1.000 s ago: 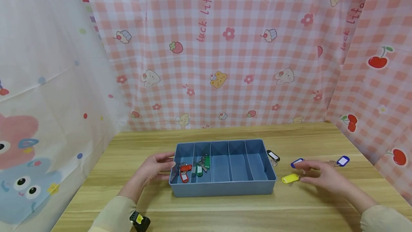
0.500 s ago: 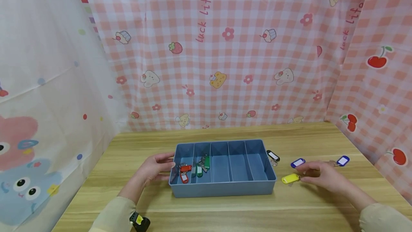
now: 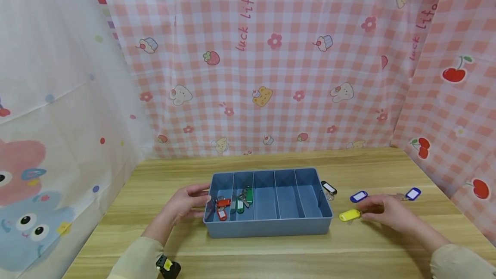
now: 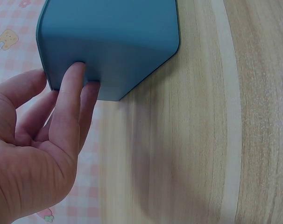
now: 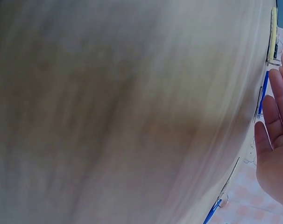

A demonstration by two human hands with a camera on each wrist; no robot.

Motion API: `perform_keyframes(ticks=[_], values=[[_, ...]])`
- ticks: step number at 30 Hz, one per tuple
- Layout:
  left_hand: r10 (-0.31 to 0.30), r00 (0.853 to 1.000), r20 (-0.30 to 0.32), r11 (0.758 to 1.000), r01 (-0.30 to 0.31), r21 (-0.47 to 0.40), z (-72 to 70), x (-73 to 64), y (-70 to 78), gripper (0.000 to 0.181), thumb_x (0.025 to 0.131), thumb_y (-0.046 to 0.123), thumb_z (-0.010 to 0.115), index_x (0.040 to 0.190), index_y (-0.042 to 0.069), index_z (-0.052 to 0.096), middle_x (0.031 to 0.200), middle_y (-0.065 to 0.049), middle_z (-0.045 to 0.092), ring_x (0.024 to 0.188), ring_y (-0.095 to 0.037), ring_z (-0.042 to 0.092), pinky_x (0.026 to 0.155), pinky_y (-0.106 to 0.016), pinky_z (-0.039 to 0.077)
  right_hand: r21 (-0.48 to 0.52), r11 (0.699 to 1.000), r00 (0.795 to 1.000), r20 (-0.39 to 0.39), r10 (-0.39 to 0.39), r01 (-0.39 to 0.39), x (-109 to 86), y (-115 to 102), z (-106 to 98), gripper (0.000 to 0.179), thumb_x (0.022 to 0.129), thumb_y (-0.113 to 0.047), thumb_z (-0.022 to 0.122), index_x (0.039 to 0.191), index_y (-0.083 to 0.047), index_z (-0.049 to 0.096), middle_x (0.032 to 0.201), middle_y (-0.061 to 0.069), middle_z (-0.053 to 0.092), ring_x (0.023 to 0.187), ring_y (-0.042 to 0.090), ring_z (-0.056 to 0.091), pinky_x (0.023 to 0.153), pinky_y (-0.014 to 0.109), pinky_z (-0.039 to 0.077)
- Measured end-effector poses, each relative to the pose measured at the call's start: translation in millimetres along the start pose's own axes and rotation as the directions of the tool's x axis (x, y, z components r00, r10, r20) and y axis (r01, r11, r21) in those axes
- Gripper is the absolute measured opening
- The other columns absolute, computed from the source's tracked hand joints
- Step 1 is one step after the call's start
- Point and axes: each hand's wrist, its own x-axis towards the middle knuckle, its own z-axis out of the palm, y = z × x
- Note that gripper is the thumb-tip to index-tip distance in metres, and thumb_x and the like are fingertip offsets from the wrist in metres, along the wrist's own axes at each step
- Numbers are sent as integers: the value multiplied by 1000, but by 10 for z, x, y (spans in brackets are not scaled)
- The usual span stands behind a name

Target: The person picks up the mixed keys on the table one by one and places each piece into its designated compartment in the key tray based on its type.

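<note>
In the head view a blue-grey divided tray (image 3: 267,227) stands on the table. My left hand (image 3: 188,202) touches its left end; in the left wrist view the fingertips rest on the outer wall and the thumb is at the rim. My right hand (image 3: 389,213), fingers relaxed and slightly bent, hovers at the ring end of a yellow key tag (image 3: 350,215), thumb and index finger apart. A blue key tag (image 3: 358,196) lies just behind it. Red key tags (image 3: 223,203) are in the leftmost compartment, green key tags (image 3: 249,196) with keys in the second.
A black key tag (image 3: 329,187) lies against the tray's right end. Another blue key tag (image 3: 413,193) is farther right, behind the right hand. A checked cloth (image 3: 298,115) hangs behind the table; a black device (image 3: 168,267) is on the left wrist.
The right index finger has come down and off the nearer blue key tag, closer to the thumb beside the yellow one. The left hand and the tray have stayed put.
</note>
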Motion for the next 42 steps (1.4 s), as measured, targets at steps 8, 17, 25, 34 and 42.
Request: perform_keyframes(ticks=[8, 17, 25, 34, 42], values=[[-2, 1000, 2, 1000, 2, -10, -5, 1, -2, 52, 94, 4, 66, 143, -2, 49, 138, -29, 51, 103, -26, 65, 75, -47, 59, -57, 996, 998, 20, 67, -66, 22, -40, 0, 19, 85, -14, 79, 101, -6, 74, 94, -1, 72, 84, 1, 61, 73, 22, 53], [-12, 1000, -3, 1000, 12, -4, -6, -8, -2, 52, 93, 5, 68, 142, -1, 51, 135, -28, 54, 101, -27, 65, 75, -48, 59, -74, 993, 996, 12, 92, -91, 47, -37, 36, 10, 84, -8, 79, 92, -6, 75, 85, 2, 71, 76, -1, 57, 67, 22, 52], [-19, 1000, -15, 1000, 19, 0, -3, 22, -11, 51, 93, 5, 69, 141, 1, 53, 132, -26, 56, 100, -27, 65, 75, -46, 59, -112, 991, 997, -12, 73, -74, 55, -26, 24, 8, 84, -4, 77, 84, -11, 73, 81, -10, 67, 73, -2, 53, 64, 22, 50], [-15, 1000, -8, 1000, 15, -7, -3, 18, -12, 52, 93, 5, 68, 142, 0, 52, 136, -27, 53, 102, -27, 65, 77, -48, 59, -120, 978, 982, -91, 163, -173, 54, -121, -53, 4, 87, -14, 77, 85, -11, 75, 82, -9, 67, 73, 1, 51, 63, 23, 46], [-11, 1000, -3, 1000, 11, -4, -1, -3, -2, 52, 94, 5, 67, 143, 0, 50, 138, -28, 52, 103, -27, 65, 78, -49, 58, -161, 968, 973, -161, 167, -193, 63, -195, -101, 6, 86, -11, 77, 83, -15, 74, 80, -8, 64, 73, 3, 49, 61, 23, 43]])
